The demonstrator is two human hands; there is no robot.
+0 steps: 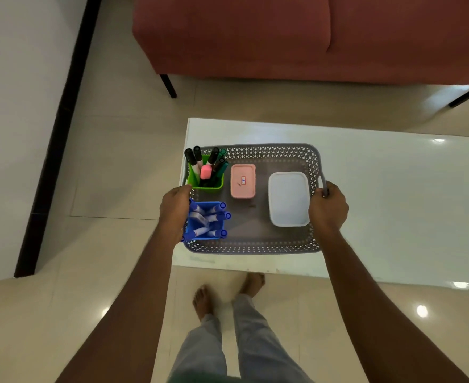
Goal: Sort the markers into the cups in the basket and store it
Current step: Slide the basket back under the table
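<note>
A grey perforated basket sits over the left part of a white low table. In its far left corner a green cup holds black, green and pink markers. In its near left corner a blue cup holds several blue-capped markers. My left hand grips the basket's left side handle. Wrapped around the right side handle is my right hand. Whether the basket rests on the table or is lifted I cannot tell.
Inside the basket also lie a pink lidded box and a white lidded box. A red sofa stands beyond the table. A white wall with a dark skirting runs at the left. My bare feet stand on the tiled floor.
</note>
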